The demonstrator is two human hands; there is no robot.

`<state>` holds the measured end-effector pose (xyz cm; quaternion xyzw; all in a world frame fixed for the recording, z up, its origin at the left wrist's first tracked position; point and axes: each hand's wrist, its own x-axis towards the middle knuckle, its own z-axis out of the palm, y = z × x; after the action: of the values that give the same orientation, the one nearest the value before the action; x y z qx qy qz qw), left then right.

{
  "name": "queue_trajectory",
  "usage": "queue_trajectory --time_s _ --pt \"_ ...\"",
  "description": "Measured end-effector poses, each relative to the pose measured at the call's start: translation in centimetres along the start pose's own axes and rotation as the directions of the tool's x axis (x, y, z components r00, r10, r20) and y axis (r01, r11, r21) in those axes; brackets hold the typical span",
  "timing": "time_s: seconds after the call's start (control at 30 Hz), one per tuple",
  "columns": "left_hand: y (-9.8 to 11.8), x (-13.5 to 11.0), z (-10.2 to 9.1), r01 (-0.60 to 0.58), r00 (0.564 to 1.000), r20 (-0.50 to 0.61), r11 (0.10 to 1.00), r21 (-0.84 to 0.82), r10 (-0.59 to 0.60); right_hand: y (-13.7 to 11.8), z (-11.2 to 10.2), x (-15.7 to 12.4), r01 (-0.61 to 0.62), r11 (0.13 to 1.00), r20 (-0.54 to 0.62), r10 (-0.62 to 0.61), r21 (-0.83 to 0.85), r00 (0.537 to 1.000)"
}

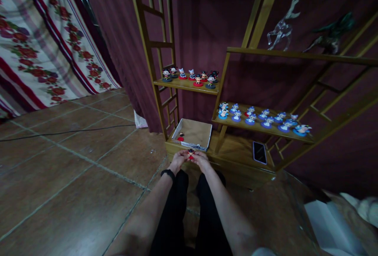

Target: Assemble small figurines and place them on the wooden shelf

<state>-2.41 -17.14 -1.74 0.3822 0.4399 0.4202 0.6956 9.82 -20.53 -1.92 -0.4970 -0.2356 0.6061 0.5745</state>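
Observation:
A small figurine [191, 153] with black hair and a red body is pinched between my two hands, low in the middle of the head view. My left hand [179, 159] closes on it from the left, and my right hand [201, 159] grips its right side. Just beyond my fingers is an open shallow cardboard box [195, 132] on the low shelf. Inside the box, near its left wall, is another dark-haired figurine [181, 134] beside a red round base [180, 139]. Whether these two are joined I cannot tell.
Several figurines [197, 80] stand on the upper left shelf [177, 83]. More blue and purple ones [267, 122] fill the right shelf [245, 122]. A phone [260, 153] lies lower right. A clear deer statue [282, 28] and a dark animal statue [330, 35] top the rack. A cable [73, 131] crosses the floor.

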Motion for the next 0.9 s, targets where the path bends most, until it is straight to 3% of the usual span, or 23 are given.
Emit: queue_trajectory --time_s 0.17,0.9 --pt "0.10 0.05 -0.03 0.050 0.997 0.066 0.999 -0.012 -0.049 0.20 -0.39 0.26 -0.006 1.000 0.005 0.006 0.023 1.000" --pt "-0.39 0.56 -0.66 0.062 0.995 0.086 0.997 -0.044 -0.058 0.73 -0.87 0.65 -0.035 0.998 0.062 0.031 0.052 0.998"
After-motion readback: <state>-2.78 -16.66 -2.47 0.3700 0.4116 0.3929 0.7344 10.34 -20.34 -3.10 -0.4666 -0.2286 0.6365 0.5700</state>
